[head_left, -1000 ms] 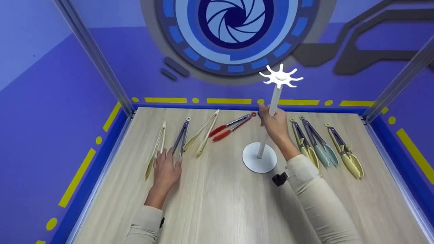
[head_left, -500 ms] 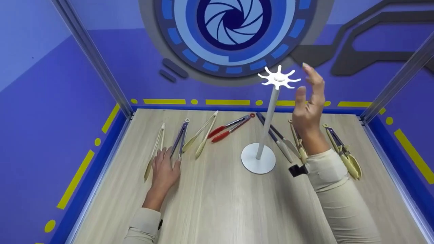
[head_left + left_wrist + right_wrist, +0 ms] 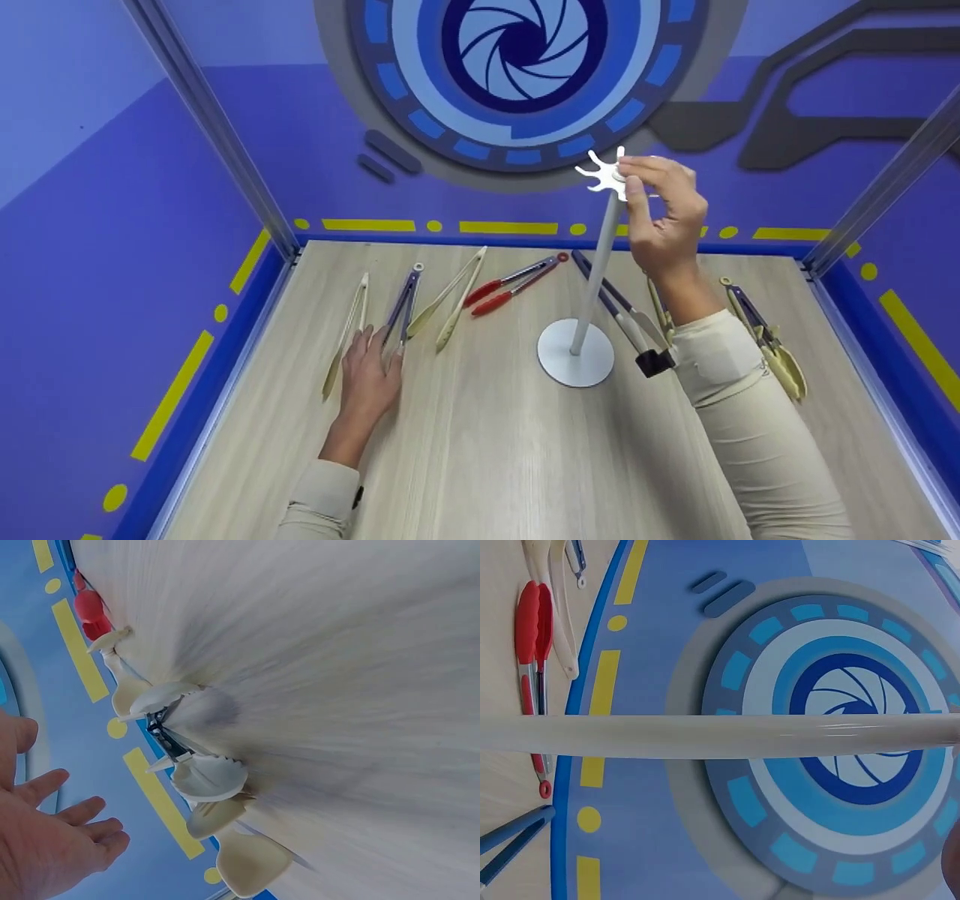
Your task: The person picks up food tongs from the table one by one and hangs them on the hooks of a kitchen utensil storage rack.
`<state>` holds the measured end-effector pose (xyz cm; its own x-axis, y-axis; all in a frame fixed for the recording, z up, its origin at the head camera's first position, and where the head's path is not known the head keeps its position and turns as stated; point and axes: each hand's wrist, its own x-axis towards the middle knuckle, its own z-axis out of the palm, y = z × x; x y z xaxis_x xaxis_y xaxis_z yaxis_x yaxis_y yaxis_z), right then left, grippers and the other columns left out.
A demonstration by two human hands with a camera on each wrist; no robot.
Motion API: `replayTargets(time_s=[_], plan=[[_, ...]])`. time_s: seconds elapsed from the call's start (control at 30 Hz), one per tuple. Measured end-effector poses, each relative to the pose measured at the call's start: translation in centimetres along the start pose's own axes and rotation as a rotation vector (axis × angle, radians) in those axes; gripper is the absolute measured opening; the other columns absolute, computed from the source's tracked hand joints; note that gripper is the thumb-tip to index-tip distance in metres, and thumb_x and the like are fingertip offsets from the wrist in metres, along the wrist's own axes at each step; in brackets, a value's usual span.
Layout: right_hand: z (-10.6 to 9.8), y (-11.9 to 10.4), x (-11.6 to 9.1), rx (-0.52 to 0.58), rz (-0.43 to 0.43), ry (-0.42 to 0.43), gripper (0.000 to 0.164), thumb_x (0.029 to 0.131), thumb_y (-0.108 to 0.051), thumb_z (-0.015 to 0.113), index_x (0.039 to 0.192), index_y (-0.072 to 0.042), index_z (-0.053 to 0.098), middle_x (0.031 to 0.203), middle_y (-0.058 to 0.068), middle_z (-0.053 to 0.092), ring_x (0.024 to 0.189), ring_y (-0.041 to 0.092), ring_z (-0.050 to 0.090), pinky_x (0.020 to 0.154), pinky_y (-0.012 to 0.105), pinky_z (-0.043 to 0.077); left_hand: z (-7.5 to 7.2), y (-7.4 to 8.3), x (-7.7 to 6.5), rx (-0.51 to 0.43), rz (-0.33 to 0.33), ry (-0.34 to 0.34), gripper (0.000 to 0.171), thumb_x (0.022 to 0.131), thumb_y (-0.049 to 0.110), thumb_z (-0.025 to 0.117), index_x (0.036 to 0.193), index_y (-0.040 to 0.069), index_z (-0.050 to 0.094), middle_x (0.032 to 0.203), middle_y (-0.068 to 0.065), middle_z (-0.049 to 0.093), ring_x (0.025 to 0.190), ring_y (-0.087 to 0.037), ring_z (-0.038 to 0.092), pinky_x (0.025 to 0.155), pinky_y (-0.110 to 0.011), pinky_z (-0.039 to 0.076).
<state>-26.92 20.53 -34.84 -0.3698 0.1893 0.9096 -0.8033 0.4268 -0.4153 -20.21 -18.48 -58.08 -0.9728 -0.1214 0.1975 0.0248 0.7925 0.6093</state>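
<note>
Hooks [image 3: 606, 176], just reached, are being pinched by right hand [image 3: 667, 214].
Work is seemingly being shifted there; left hand [image 3: 369, 382], fingers loose, is resting by left tongs [image 3: 409, 286].

Both sleeves [image 3: 765, 427] are beige, with black wrist-mounts [image 3: 655, 363].

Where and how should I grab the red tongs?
Probably pinch the red tongs closed across their middle, reaching down from the near side: they lie flat in an open V, red tips nearer, red ring at the far end.
</note>
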Motion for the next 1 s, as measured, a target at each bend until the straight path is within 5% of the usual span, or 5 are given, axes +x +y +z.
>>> replayTargets(time_s=[0.17,0.37,0.67,0.87,1.0], plan=[[0.5,1.1,-0.2,0.079,0.015,0.142,0.016,0.092,0.001,0.063,0.089,0.009,0.077,0.094,0.032,0.077,0.097,0.007,0.072,0.098,0.027,0.041,0.2,-0.3,0.0,-0.013,-0.009,0.018,0.052,0.104,0.022,0.066,0.151,0.003,0.055,0.162,-0.03,0.046,0.157,-0.054,0.034,0.128,-0.069,0.029],[1.5,2.2,-0.4,0.107,-0.028,0.315,0.019,0.09,0.002,0.062,0.079,0.008,0.076,0.082,0.032,0.073,0.089,0.009,0.072,0.092,0.027,0.047,0.5,-0.4,0.3,-0.02,-0.023,0.013,0.055,0.103,0.022,0.066,0.153,0.004,0.053,0.162,-0.028,0.046,0.156,-0.051,0.037,0.127,-0.067,0.032],[2.7,2.8,-0.4,0.106,-0.061,0.38,0.018,0.089,0.008,0.061,0.076,0.008,0.074,0.079,0.032,0.071,0.087,0.009,0.071,0.083,0.022,0.057,0.3,-0.1,2.8,0.005,-0.107,-0.003,0.057,0.106,0.027,0.06,0.156,0.001,0.049,0.163,-0.028,0.043,0.155,-0.049,0.038,0.128,-0.063,0.03],[3.7,2.9,-0.7,0.107,-0.056,0.39,0.025,0.091,0.001,0.058,0.073,0.007,0.073,0.076,0.029,0.07,0.085,0.013,0.071,0.083,0.025,0.057,0.1,-3.1,6.0,0.135,-0.16,-0.005,0.059,0.107,0.026,0.058,0.154,-0.007,0.046,0.155,-0.035,0.048,0.147,-0.053,0.045,0.124,-0.064,0.034],[4.1,3.1,-1.2,0.097,-0.049,0.384,0.026,0.091,-0.004,0.057,0.072,0.007,0.071,0.075,0.028,0.069,0.084,0.011,0.071,0.083,0.025,0.057,0.0,-5.7,7.8,0.244,-0.21,-0.067,0.064,0.104,0.032,0.061,0.146,-0.014,0.048,0.144,-0.043,0.051,0.137,-0.059,0.048,0.117,-0.068,0.037]])
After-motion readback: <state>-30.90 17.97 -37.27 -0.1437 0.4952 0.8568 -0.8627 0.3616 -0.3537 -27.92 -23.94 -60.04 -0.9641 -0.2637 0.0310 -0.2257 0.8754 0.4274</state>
